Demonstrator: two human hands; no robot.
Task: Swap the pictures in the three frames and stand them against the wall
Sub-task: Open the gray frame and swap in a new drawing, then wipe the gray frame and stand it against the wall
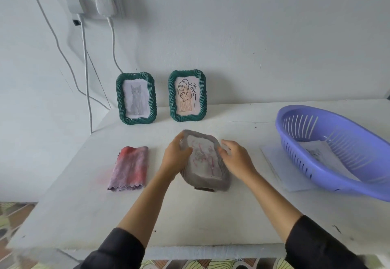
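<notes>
Two green twisted-rim frames stand against the wall: the left frame [136,98] shows a grey cat, the right frame [187,96] a leaf line drawing. A third frame [205,162], blurred and greyish with a pink-marked picture, is held just above the table's middle, tilted face up. My left hand [175,156] grips its upper left edge. My right hand [236,158] holds its right edge. A dark tab shows under its near end.
A folded pink-purple cloth [129,168] lies left of the held frame. At the right, a purple plastic basket [329,152] sits tilted on a white sheet [280,171], with paper inside. Cables [85,74] hang from a wall socket at the table's left edge.
</notes>
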